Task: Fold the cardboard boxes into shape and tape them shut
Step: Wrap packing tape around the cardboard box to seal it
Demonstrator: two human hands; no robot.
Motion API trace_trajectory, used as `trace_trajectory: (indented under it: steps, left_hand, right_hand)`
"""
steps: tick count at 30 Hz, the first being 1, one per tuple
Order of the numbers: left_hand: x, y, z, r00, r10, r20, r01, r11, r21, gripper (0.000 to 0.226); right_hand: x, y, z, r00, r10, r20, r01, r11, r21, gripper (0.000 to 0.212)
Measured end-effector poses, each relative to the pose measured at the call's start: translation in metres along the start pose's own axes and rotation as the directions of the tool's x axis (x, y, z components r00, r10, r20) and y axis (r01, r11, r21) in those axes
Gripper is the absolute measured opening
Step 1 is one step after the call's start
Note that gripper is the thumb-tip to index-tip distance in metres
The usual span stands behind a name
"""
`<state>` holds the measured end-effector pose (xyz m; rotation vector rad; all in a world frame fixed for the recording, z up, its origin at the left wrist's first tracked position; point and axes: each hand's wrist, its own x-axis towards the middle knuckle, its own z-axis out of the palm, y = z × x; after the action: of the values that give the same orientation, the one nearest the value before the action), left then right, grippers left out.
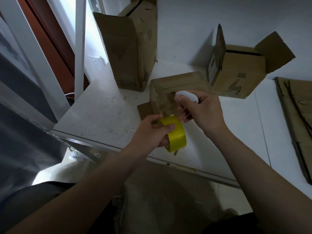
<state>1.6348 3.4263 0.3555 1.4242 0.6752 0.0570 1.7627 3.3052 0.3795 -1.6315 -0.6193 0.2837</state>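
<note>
The small brown cardboard box (pixel 179 83) at the centre of the frame stands folded on the white tabletop (pixel 101 112), a clear strip of tape (pixel 160 108) running from its near face to the yellow roll of tape (pixel 176 133). The left hand (pixel 152 132) curls its fingers (pixel 169 127) round the roll; the right hand (pixel 204 110) grips a small white cutter (pixel 185 96) beside the strip, so this seal seems to lack only the cut. At upper right a brown box with open flaps (pixel 236 73) stands unsealed, and flat cardboard sheets (pixel 297 115) at the right edge are not yet folded

left hand (pixel 152 130): tape (pixel 177 132), right hand (pixel 202 112): white tool (pixel 187 96)
</note>
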Motion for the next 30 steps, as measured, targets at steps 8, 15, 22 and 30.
trace_trajectory:
  steps: [8,15,22,30]
  left_hand:
    - [-0.001,-0.001,0.003,1.000,-0.029,0.003,0.029,0.997,-0.076,0.053]
    - [-0.002,0.000,0.005,0.998,-0.067,-0.008,0.065,0.983,-0.172,0.048]
    - [-0.009,-0.004,0.008,0.991,-0.121,0.050,0.130,0.956,-0.263,0.051]
    - [-0.011,-0.006,0.011,0.993,-0.113,0.018,0.114,0.955,-0.275,0.046]
  right_hand:
    - [0.005,-0.009,-0.004,0.946,-0.134,0.295,0.242,0.898,-0.369,0.017]
    - [0.012,-0.015,-0.010,0.820,-0.289,0.494,0.526,0.720,-0.453,0.016]
    - [0.013,-0.018,-0.008,0.817,-0.245,0.523,0.533,0.668,-0.520,0.015]
    - [0.009,-0.027,-0.007,0.828,-0.175,0.532,0.511,0.625,-0.590,0.013]
